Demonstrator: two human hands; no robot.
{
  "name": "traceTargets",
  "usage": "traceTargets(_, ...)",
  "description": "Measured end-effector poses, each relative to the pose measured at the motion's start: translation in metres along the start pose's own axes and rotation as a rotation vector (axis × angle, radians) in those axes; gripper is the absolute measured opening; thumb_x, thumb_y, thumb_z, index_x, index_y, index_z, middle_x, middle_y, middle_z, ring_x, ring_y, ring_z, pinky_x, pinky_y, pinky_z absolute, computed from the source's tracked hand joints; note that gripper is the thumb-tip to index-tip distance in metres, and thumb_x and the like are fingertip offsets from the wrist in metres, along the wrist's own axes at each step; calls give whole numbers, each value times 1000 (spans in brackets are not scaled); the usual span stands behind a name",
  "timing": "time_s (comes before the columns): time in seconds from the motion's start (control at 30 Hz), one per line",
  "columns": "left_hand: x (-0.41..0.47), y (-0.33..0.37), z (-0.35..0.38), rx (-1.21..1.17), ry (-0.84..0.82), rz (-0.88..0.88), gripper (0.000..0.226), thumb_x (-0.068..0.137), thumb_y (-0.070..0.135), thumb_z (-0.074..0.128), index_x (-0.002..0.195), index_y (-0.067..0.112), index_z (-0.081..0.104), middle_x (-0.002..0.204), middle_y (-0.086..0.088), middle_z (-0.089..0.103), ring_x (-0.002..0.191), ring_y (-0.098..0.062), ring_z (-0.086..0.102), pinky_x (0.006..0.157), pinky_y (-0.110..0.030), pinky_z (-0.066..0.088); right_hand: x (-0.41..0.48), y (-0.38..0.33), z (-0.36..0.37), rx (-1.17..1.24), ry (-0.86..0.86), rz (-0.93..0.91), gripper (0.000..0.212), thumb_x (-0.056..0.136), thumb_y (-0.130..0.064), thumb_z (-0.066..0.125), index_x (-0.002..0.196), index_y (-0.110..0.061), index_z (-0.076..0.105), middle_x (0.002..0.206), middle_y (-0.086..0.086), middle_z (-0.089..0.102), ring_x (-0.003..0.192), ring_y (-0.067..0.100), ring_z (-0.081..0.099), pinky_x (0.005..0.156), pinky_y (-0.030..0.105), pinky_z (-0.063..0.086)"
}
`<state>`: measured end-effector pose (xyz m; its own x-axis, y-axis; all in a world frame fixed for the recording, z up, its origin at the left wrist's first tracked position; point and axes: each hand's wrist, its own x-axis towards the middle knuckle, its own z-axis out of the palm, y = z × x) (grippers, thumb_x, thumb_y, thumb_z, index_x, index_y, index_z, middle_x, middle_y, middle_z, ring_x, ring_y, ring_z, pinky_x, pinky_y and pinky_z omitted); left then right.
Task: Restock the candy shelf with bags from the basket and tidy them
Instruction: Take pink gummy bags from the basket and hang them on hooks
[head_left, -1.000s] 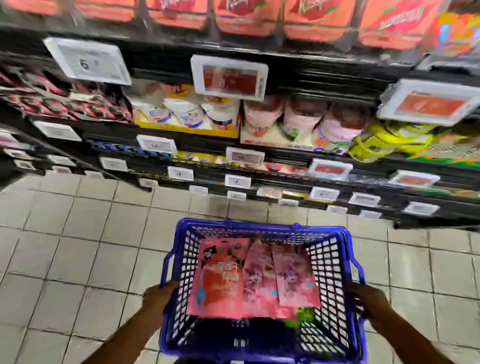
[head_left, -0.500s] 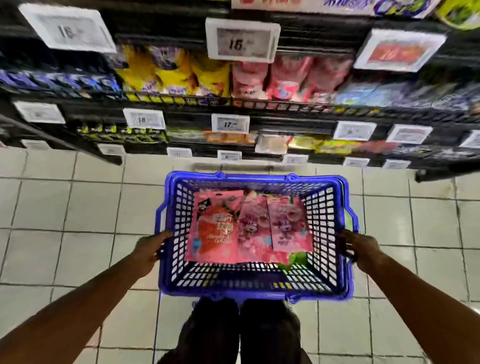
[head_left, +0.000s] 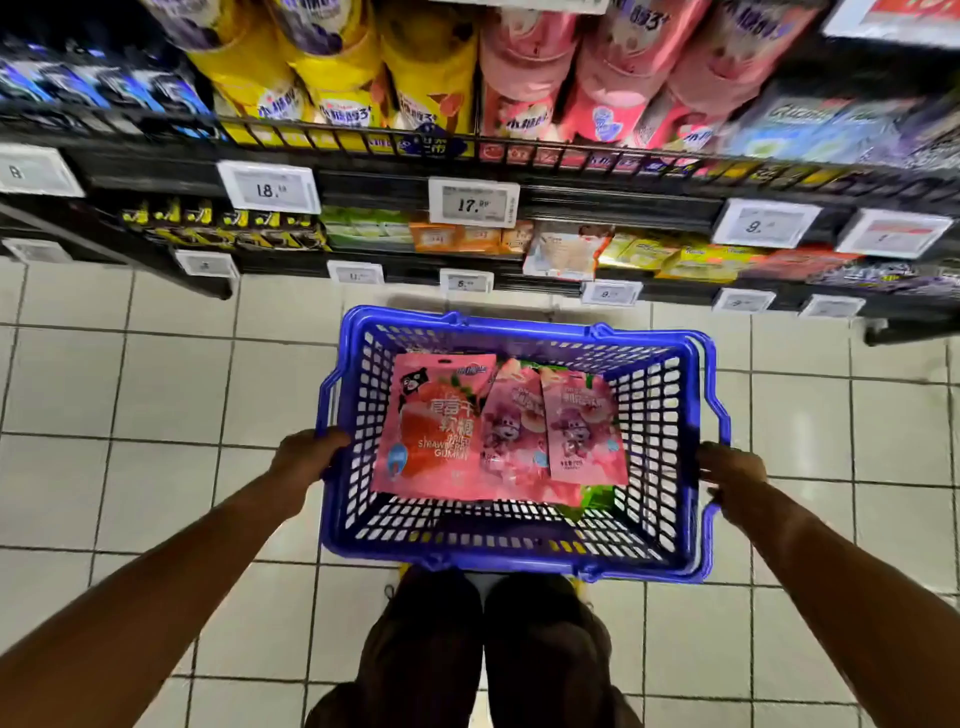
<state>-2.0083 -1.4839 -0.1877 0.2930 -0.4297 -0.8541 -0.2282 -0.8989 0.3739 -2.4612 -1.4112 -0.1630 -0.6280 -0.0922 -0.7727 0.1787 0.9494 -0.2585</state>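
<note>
Your left hand (head_left: 306, 457) and right hand (head_left: 732, 470) curl round the basket (head_left: 519, 325) at its sides; bags (head_left: 436, 426) lie flat inside, shelf (head_left: 571, 202) beyond. Tilting it could slide the loose bags out.

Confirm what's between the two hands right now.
Head view: the blue basket, gripped by left hand and right hand at its sides, with pink candy bags lying inside.

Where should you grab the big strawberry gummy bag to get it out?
The strawberry gummy bag lies face up, with the basket walls blocking its sides, so probably pinch its flat top edge from above.
</note>
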Motion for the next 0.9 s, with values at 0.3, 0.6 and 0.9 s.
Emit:
traceTargets(0.3,-28,-1,55,320,316,675,47,76,9,76,116,10,53,116,-7,54,106,-25,55,90,-42,52,-65,16,95,-434,-15,-685,27,79,2,68,105,2,66,109,20,67,96,30,63,80,31,47)
traceTargets(0.6,33,-37,92,506,49,311,33,102,23,42,127,6,55,107,-12,66,81,-21,61,61,-22,47,-72,35,233,-436,-414,-257,32,92,-34,59,111,-10,65,97,8,71,71,17,61,57,23,48)
traceTargets(0.9,3,-31,100,284,-65,49,26,96,33,57,91,10,70,87,-8,68,79,-21,62,60,-27,43,-73,19,218,-115,-515,-155,9,91,-20,66,93,-12,65,71,-2,62,48,4,54,46,17,44)
